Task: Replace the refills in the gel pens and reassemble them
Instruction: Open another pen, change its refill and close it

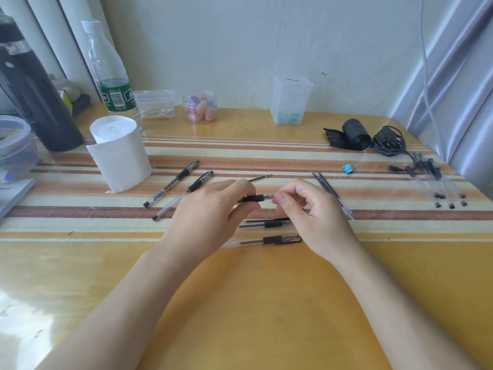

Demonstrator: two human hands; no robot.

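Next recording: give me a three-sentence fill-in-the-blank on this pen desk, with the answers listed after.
The left hand grips, and the right hand pinches at its tip, a clear gel pen with a ____ rubber grip. The small metal binder clip is ____. Beside the white paper roll lie ____ capped clear pens.
Missing words: black; blue; two.

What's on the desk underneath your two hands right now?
Two clear gel pens with black grips: the farther pen, a thin dark refill alongside it, and the nearer pen. The right hand hides the farther pen's right end; the left hand may cover their left ends.
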